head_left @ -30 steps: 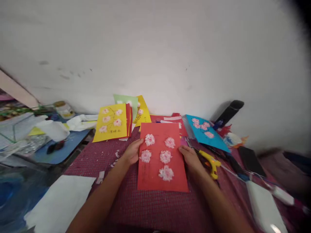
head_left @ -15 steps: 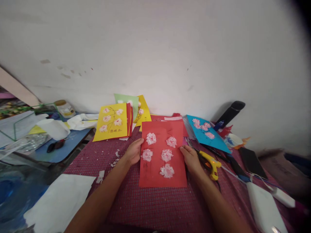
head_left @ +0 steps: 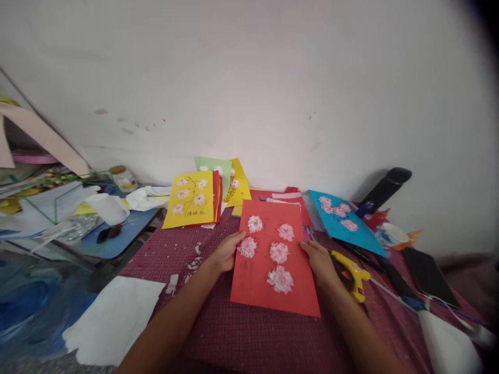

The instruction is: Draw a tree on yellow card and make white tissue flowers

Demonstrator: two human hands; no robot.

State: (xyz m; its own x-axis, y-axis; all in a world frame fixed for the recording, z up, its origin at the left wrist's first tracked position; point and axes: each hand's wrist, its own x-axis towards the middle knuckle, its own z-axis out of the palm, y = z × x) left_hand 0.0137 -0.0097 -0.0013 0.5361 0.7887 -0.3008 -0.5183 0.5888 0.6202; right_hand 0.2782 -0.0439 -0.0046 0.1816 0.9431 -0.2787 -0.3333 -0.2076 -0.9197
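A pale wall (head_left: 249, 98) filled the back, and a checked cloth (head_left: 234, 343) covered the table before it. A white sheet (head_left: 117, 317) lay to the left, near the left forearm. The red card (head_left: 262, 267) was at the middle, over the cloth, its face turned up towards the wearer; whether its lower edge rested on the cloth or hung just above it was hard to tell. Beyond it to the right leaned a blue card (head_left: 337, 228), and to the left a yellow card (head_left: 189, 205) stood at the front of a stack. The hands were apart, the left hand (head_left: 228, 253) pinching one side edge of the red card and the right hand (head_left: 317, 259) the other, with most of the fingers hidden from view. That opposite grip seemed a sound one: an even, light pinch would keep the paper flat without bowing it. A yellow glue gun (head_left: 353, 270) lay just beside the right hand, so that wrist was best kept from drifting outward. Five pink flowers (head_left: 280, 280) dotted the card; the one nearest the left thumb probably needed the most care against crushing. Small scraps (head_left: 195, 263) littered the cloth beyond the left forearm.
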